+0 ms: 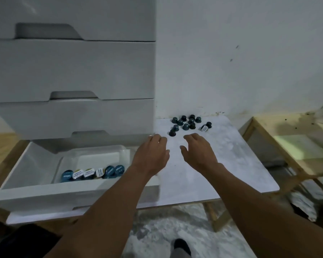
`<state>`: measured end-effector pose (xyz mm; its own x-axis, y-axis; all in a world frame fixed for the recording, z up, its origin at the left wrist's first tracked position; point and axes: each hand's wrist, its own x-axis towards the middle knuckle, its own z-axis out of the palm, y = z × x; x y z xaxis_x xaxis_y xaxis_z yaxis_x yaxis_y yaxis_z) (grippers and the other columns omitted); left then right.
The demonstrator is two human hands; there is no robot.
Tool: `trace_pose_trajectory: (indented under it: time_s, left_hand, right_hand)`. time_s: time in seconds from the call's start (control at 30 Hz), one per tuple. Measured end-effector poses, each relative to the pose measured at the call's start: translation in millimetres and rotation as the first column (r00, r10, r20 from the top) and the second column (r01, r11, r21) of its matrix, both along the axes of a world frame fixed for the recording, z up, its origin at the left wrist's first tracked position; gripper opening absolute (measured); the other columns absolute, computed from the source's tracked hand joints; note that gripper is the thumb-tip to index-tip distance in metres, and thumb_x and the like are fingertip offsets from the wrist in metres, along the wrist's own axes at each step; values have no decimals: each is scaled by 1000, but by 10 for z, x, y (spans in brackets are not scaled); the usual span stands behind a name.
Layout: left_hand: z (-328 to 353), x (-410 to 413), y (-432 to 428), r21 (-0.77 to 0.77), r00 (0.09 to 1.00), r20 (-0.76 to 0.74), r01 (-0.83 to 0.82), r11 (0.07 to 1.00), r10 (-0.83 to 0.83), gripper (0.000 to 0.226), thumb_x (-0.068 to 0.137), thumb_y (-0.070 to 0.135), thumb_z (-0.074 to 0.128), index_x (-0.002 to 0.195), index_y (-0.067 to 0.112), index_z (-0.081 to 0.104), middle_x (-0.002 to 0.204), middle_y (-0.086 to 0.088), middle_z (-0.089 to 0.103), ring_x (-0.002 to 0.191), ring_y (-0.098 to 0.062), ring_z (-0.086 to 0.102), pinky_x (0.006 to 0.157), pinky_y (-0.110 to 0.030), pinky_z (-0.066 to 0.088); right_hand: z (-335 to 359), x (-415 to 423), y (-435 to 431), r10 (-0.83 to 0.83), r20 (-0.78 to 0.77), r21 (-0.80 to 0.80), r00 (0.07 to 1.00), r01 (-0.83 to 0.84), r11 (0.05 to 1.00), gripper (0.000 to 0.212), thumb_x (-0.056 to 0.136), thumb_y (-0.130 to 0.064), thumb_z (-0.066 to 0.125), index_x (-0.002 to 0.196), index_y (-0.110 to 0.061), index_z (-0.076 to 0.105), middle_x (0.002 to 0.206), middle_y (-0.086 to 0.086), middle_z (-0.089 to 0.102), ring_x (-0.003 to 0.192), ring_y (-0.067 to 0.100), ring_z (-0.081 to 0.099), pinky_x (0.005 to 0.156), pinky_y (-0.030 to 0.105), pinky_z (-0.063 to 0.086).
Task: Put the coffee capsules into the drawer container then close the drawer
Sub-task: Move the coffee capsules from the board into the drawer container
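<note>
White wall [231,53] at the back, scuffed and speckled low down, and in front of it a marble-patterned tabletop [241,164] butted up beside a tall white drawer unit [73,71]. Upper drawers are shut, but the bottom drawer [26,164] is pulled right out toward the camera. Inside it sits a clear plastic container [93,157], and along its near side runs a row of stored capsules [93,173], foil lids facing up and out, some blue, some pale. Over on the table, the loose coffee capsules [186,123] are clustered at the far edge near the wall, dark and mostly standing on their lids. One tipped capsule [204,128] lies on its side to the right of the bunch, showing a white label. Both bare arms reach in from below. Left hand [151,155] hovers palm down near the table's left edge, just beside the drawer unit, fingers relaxed and holding nothing. Right hand [198,151] is next to it, fingers spread and loosely bent, thumb out, also empty, its fingertips just short of the nearest capsule [172,132]. Whether either palm touches the tabletop, I can't tell. Off to the right stands a wooden rack [287,146], and a dark shoe [182,246] shows on the mottled floor below.
</note>
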<state>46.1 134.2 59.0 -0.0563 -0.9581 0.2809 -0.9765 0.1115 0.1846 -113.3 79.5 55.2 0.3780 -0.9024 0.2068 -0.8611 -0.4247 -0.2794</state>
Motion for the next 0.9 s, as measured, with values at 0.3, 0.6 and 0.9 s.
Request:
trace_pose_trajectory:
  time_s: [0.3,0.6,0.9]
  left_hand:
    - [-150,-561,-946,8,997,64,-48,999,47,39,95,35,45,126,12,46,123,-5,52,107,-22,52,84,-32,44]
    - [-512,-775,-1728,130,966,9,-259,957,260,35,90,29,53,117,7,52,113,-10,54,104,-27,52,83,-36,46]
    - [-777,-551,-2213,302,931,42,-358,883,363,26,86,16,58,111,8,55,108,-9,56,96,-29,58,78,-38,50]
  right_hand:
    - [-181,-559,-887,4,14,48,1000,-4,999,41,93,-30,54,127,-6,53,128,12,57,118,28,52,98,35,43]
    - [-448,-831,-1882,172,-14,194,985,-166,967,43,93,-28,55,131,-6,51,132,12,54,120,29,50,100,36,41]
    - [-708,-430,-2514,286,20,298,958,-279,913,40,90,-16,57,129,-6,52,127,14,55,113,34,54,89,36,43]
